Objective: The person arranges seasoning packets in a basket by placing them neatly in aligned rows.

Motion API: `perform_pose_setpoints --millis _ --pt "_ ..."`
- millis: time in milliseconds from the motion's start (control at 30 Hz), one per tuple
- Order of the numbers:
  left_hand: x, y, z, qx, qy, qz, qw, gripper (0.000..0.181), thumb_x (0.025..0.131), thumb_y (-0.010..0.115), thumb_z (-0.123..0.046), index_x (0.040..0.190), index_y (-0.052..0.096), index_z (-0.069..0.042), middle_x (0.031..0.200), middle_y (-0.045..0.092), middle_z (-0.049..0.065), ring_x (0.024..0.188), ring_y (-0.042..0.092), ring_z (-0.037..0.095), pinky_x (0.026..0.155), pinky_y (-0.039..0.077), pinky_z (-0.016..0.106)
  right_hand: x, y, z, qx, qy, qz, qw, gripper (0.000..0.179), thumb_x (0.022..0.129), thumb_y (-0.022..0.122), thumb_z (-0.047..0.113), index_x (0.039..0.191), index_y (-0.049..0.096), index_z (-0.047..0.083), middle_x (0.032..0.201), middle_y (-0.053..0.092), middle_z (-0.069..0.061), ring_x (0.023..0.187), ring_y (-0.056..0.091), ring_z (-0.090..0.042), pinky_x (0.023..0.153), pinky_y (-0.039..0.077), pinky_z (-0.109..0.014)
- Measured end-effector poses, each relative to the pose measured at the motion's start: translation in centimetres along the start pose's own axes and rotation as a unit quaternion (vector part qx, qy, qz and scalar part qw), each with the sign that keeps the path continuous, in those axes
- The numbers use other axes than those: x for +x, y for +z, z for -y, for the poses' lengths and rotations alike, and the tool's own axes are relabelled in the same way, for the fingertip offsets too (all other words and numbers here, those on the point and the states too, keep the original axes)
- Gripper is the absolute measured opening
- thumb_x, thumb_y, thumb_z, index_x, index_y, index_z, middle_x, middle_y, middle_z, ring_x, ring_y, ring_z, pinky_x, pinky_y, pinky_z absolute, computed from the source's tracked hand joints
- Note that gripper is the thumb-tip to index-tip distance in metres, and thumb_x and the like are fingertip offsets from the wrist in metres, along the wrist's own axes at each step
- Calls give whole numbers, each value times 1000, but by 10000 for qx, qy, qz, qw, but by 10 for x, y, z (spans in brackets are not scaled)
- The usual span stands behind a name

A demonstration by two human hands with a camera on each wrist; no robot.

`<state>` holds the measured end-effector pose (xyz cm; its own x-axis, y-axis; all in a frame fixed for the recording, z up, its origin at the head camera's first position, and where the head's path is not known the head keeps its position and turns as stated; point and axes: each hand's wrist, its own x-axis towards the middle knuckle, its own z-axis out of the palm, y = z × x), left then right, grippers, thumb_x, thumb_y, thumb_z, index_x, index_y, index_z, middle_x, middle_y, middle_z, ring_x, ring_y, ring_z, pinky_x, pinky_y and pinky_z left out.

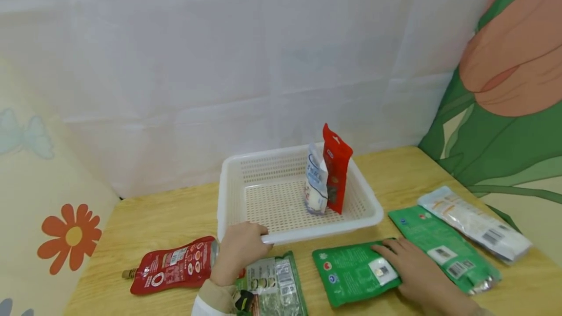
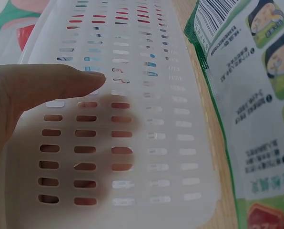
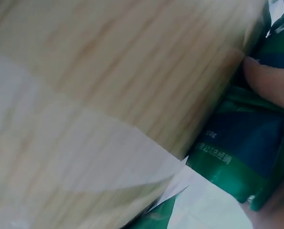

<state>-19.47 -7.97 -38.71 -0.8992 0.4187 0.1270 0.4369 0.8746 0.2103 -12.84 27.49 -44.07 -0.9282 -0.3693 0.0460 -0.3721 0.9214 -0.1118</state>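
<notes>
My left hand [image 1: 243,247] grips the front rim of a white plastic basket [image 1: 303,234] near its left corner. In the left wrist view the thumb [image 2: 61,83] lies along the outside of the perforated wall, and the fingers show through the slots from inside. A white-and-blue bag [image 1: 316,184] and a red bag [image 1: 337,169] stand upright inside the basket, toward its right. My right hand [image 1: 414,269] holds the right end of a green pouch [image 1: 351,272] on the table. The right wrist view shows the thumb [image 3: 268,81] against that green pouch's edge.
A red spouted pouch [image 1: 175,265] lies at the left. A green-and-white packet [image 1: 278,282] sits partly under my left wrist. Another green pouch [image 1: 439,243] and a white packet [image 1: 476,221] lie at the right. A white cloth wall [image 1: 175,87] rises behind the wooden table [image 1: 153,213].
</notes>
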Motion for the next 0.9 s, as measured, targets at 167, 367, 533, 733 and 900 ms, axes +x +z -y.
perform_pose_setpoints --millis 167,367,533,733,900 --pt "1 0 -1 58 30 21 10000 14 73 68 -30 65 64 -19 57 55 -5 49 38 8 44 30 24 1 -1 1 -98 6 -224 9997 68 56 73 -6 120 62 11 116 62 -10 107 59 -33 92 47 -53" --pt "1 -1 -1 156 26 107 9998 14 73 70 -33 72 70 -18 61 61 -3 50 41 8 45 33 25 1 -2 1 -122 -13 -306 9995 67 56 77 -5 120 64 9 118 62 -14 107 60 -35 92 48 -54" --pt "0 -1 -1 193 -8 194 9996 16 74 70 -33 78 73 -18 64 63 -3 51 42 8 47 34 24 -2 -3 3 -423 -267 -643 9967 64 57 81 1 119 65 8 115 64 -11 104 61 -31 89 51 -49" --pt "1 -1 -1 151 10 188 9997 14 75 69 -32 75 70 -18 60 58 -4 50 40 8 46 32 24 -8 -2 2 -875 -760 -1418 9831 69 50 86 7 117 66 8 107 66 -8 96 62 -26 82 52 -45" --pt "0 -1 -1 115 32 173 9998 13 76 68 -31 72 68 -18 57 54 -5 49 39 8 45 31 24 -14 -4 6 -960 -787 -1531 9804 74 50 89 13 119 65 10 107 65 -5 95 62 -24 82 52 -44"
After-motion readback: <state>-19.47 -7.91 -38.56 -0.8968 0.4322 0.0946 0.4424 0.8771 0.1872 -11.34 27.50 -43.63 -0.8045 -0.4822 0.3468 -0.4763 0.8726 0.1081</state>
